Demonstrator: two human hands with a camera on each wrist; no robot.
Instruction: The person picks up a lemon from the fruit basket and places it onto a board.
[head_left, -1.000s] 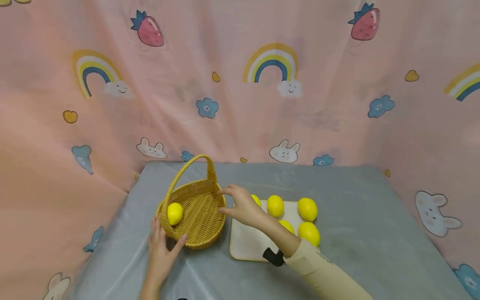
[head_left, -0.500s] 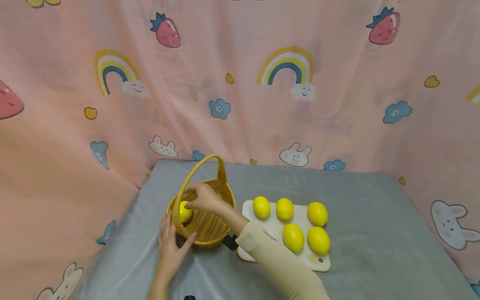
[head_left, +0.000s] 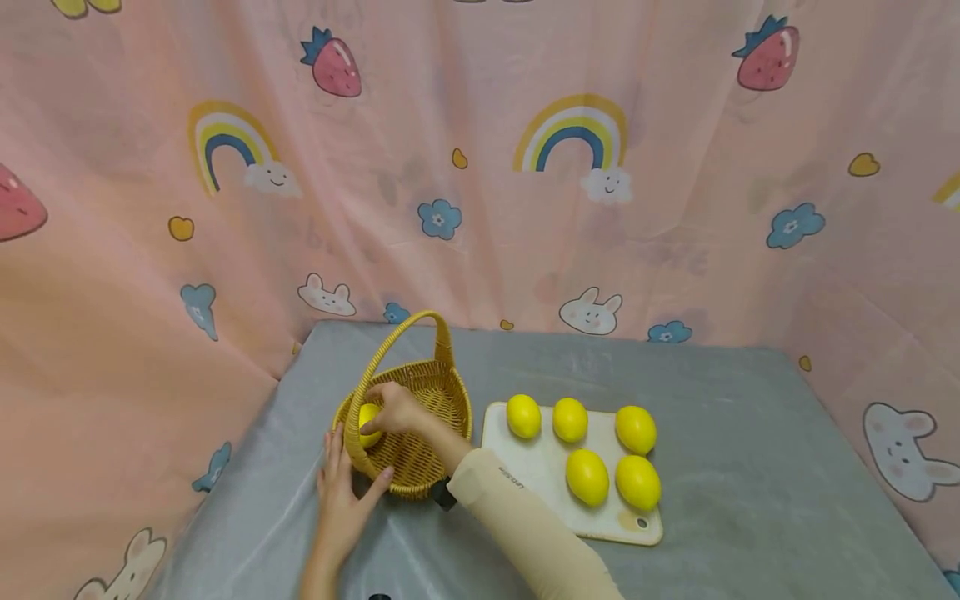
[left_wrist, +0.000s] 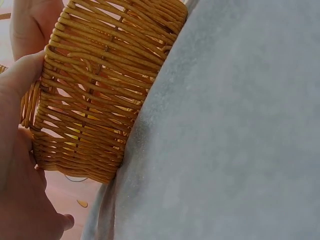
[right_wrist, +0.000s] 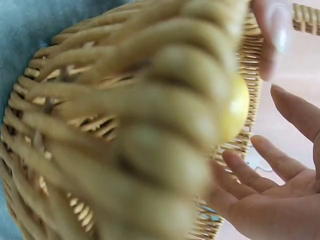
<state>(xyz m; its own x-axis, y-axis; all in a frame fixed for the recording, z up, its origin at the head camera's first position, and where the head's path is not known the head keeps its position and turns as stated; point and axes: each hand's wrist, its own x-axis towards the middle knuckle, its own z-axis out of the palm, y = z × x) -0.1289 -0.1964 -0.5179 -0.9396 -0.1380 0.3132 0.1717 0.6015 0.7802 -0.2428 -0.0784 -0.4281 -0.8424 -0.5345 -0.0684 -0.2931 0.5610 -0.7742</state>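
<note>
The oval wicker basket (head_left: 408, 454) stands on the grey cloth at left, its tall handle arched above it. Inside, at its left end, lies a yellow lemon (head_left: 367, 415), also seen past the blurred rim in the right wrist view. My left hand (head_left: 341, 500) holds the basket's near left side from outside, thumb at the rim and fingers along the wall. My right hand (head_left: 397, 410) reaches in under the handle, thumb and fingers spread about the lemon. In the right wrist view the right fingers (right_wrist: 280, 155) look loose; firm contact is not visible.
A white cutting board (head_left: 528, 467) with several lemons (head_left: 587, 477) lies right of the basket. Grey cloth (head_left: 735, 450) covers the table, and a pink printed curtain (head_left: 495, 242) hangs behind and at the sides.
My right hand has moved left from the basket's right rim to the lemon inside, then slightly lower. The left hand stays on the basket. The head view has shifted a little.
</note>
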